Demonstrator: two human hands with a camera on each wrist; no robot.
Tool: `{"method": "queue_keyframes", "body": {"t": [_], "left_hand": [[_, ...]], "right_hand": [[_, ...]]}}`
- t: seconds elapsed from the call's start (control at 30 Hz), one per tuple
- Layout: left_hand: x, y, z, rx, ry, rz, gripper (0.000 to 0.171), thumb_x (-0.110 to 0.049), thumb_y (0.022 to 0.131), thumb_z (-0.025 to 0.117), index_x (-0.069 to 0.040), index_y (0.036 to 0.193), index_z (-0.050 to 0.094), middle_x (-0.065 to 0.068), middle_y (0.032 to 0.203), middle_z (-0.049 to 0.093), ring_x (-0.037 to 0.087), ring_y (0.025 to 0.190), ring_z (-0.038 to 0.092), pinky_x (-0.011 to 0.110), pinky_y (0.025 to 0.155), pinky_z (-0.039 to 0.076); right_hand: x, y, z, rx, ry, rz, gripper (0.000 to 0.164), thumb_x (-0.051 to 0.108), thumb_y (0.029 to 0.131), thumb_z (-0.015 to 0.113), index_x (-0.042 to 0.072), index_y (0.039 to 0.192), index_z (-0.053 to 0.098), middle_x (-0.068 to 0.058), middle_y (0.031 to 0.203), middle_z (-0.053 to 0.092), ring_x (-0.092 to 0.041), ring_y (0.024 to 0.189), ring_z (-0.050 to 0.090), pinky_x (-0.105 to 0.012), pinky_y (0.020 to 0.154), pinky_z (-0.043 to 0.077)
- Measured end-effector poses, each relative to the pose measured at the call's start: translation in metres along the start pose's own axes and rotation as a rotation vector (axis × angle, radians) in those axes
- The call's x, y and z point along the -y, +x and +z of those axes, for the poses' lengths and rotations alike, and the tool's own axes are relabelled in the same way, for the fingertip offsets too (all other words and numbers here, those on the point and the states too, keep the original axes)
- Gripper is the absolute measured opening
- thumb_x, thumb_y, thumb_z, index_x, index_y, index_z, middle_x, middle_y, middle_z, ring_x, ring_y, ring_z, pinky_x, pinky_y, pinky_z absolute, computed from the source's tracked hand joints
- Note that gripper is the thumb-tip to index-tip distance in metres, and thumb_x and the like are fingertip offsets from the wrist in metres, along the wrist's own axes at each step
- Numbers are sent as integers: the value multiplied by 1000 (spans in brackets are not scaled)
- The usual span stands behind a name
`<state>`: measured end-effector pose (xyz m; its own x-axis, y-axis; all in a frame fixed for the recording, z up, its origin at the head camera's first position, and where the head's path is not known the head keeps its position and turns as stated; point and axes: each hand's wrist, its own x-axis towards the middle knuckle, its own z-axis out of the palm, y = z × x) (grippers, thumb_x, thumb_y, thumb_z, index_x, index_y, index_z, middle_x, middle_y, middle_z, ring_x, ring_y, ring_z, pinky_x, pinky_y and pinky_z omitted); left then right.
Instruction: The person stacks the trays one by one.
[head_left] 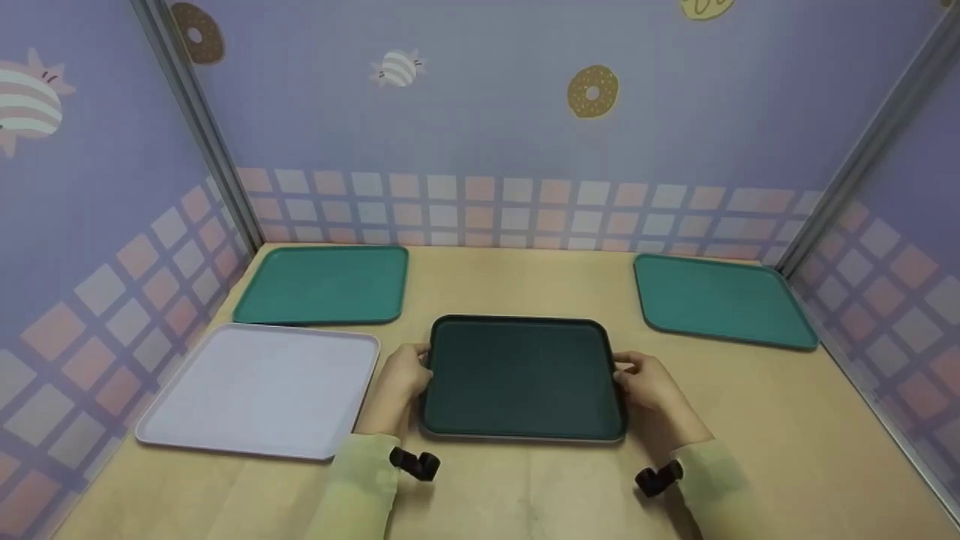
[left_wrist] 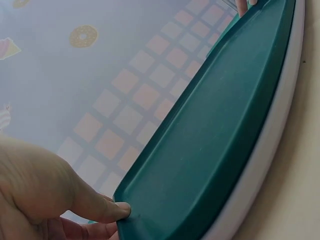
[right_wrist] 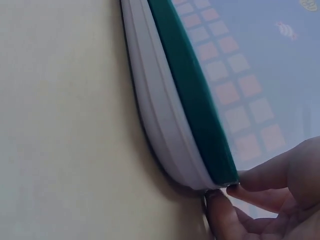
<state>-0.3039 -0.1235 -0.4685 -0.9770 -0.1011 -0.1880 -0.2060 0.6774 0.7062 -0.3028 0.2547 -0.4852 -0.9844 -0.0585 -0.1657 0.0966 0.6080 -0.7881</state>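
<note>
Tabletop, head view: we see a pale wood-toned tabletop [head_left: 517,281], running back to the foot of the walls.
Back wall, head view: the back wall [head_left: 487,127] is lilac-blue, printed with a brown doughnut [head_left: 579,90] and a striped sweet [head_left: 398,68]; a checked band [head_left: 517,217] of pink and white squares runs along its base.
Sides, head view: a left wall [head_left: 75,202] and a right wall [head_left: 915,202] carry the same squares, and grey posts [head_left: 199,105] stand at the corners.
Outer trays, head view: we find a left teal tray [head_left: 326,285] and a right teal tray [head_left: 720,300] towards the rear, with a lilac-white tray [head_left: 266,390] just in front of the left one.
Dark green tray, head view: the dark green tray [head_left: 525,377] is front and centre, between the left hand [head_left: 405,371] and the right hand [head_left: 646,381], one at each short side.
Left grip, left wrist view: thumb on the rim, fingers curled below, nearly closed on the dark green tray; wall squares fill the background.
Right grip, right wrist view: we see digits closed to a narrow gap, pinching the dark green tray's end; whether they also hold the pale layers [right_wrist: 160,95] directly beneath, we cannot tell.
</note>
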Motion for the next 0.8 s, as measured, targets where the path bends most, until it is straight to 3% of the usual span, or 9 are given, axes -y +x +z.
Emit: {"method": "queue_keyframes", "body": {"t": [0.17, 0.3, 0.4, 0.5, 0.63, 0.8], "left_hand": [[2, -3, -11, 65, -18, 22, 50, -1, 100, 58, 1, 150, 50, 26, 149, 54, 41, 140, 51, 51, 117, 44], [7, -7, -27, 124, -55, 13, 49, -12, 105, 54, 2, 152, 46, 27, 137, 62, 34, 111, 68, 44, 94, 58], [16, -11, -43, 143, -59, 17, 50, -15, 107, 51, 3, 153, 44, 28, 134, 62, 25, 90, 68, 36, 74, 59], [30, -14, -64, 121, -2, 43, 49, -15, 106, 51, 6, 151, 45, 32, 136, 60, 22, 85, 67, 31, 66, 57], [55, -16, -99, 34, 125, 69, 47, -15, 104, 50, 10, 144, 51, 36, 132, 62, 32, 96, 69, 36, 76, 58], [90, -20, -145, -51, 180, 9, 48, -16, 104, 46, 12, 142, 50, 37, 134, 59, 46, 115, 63, 52, 97, 53]], "right_hand": [[8, -1, 1, 21, -34, 18, 52, 6, 105, 48, -10, 153, 36, -38, 137, 55, -41, 115, 65, -46, 91, 58], [17, -6, 1, -7, -43, 0, 61, 12, 105, 50, -10, 157, 27, -41, 148, 44, -52, 134, 50, -59, 108, 48], [24, -10, 5, -70, -56, -39, 62, 14, 104, 52, -7, 157, 28, -40, 151, 39, -56, 140, 40, -64, 113, 41], [33, -13, 16, -120, -81, -101, 61, 13, 103, 56, -5, 156, 34, -37, 149, 42, -56, 139, 37, -67, 114, 37], [46, -13, 33, -167, -99, -194, 57, 10, 100, 60, -3, 153, 41, -34, 144, 49, -53, 137, 38, -67, 113, 35], [71, -15, 60, -183, -38, -293, 52, 8, 99, 63, 0, 149, 49, -28, 143, 53, -46, 138, 46, -62, 115, 38]]}}
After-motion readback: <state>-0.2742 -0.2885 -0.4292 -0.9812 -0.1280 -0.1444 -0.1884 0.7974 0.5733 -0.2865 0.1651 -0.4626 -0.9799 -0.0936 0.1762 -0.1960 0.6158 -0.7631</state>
